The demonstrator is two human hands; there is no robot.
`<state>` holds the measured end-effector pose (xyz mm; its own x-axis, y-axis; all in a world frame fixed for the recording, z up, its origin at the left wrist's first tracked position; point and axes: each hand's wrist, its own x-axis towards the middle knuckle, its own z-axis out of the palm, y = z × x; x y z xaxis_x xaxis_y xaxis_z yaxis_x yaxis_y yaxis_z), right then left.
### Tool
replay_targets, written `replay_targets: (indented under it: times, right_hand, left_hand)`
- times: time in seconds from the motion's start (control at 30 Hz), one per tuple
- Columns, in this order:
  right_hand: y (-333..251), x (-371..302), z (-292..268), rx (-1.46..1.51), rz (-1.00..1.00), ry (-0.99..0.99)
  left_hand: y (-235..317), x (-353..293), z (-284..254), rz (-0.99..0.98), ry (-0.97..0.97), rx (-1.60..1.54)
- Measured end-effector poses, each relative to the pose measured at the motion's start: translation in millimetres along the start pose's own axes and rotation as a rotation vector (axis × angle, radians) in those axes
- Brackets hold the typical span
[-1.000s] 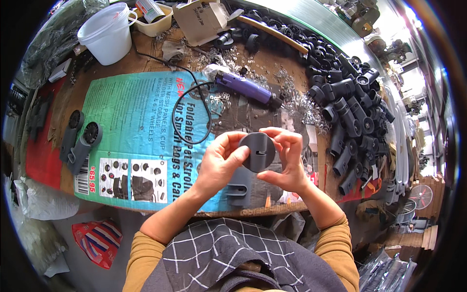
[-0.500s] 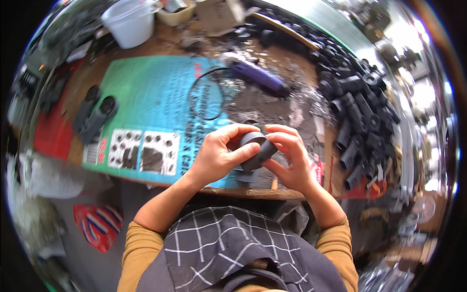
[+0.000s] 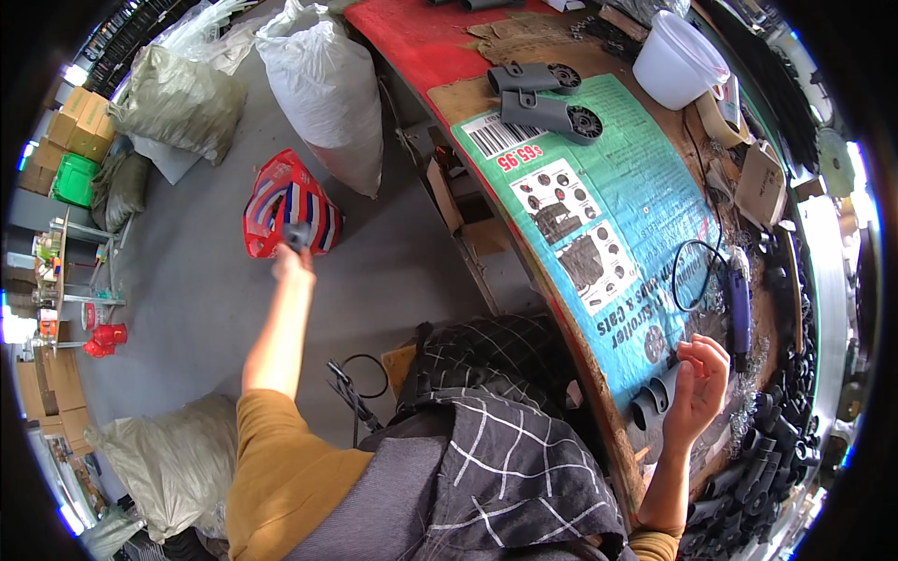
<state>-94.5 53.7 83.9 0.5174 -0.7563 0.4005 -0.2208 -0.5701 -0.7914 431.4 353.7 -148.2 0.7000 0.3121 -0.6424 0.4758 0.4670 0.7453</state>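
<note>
Out to the left, my left hand (image 3: 292,265) is closed on a dark grey plastic tube fitting (image 3: 297,236), held over a red bag (image 3: 325,224) with blue and white stripes that stands on the floor. Its fingers are partly blurred. Over the table's near end, my right hand (image 3: 700,385) is raised with its fingers loosely bent and apart. Right beside it lies a grey tube piece (image 3: 653,400), partly covered by the hand; whether they touch I cannot tell. A purple corded hand tool (image 3: 740,309) rests just beyond my right hand.
Two grey fittings with round ends (image 3: 559,116) lie on the printed cardboard sheet (image 3: 645,224). A white bucket (image 3: 675,65) stands at the table's far side. Many black tube parts (image 3: 748,477) are heaped at lower right. A full white sack (image 3: 327,103) stands beside the table.
My view has turned left. My left hand has left the table with a grey fitting and reached out to the striped bag. My right hand has let go of that fitting.
</note>
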Motion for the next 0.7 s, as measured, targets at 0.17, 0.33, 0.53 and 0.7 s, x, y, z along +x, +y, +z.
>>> replay_targets:
  times: [0.17,0.33,0.53,0.7]
  right_hand:
    - [-13.3,4.2,6.7,-0.058,0.022,0.025]
    - [-11.9,0.8,1.4,-0.071,0.04,0.1]
    - [9.4,3.8,-53.6,-0.536,0.058,0.246]
    - [95.7,10.9,-143.2,-0.431,0.314,0.482]
  left_hand:
    - [51.2,103.6,22.8,-0.077,-0.088,0.179]
    - [-18.6,28.4,62.1,0.038,-0.27,0.481]
    - [-93.4,-206.5,133.8,0.679,-1.216,0.503]
    - [-159.6,-397.3,162.6,0.646,-1.714,0.342]
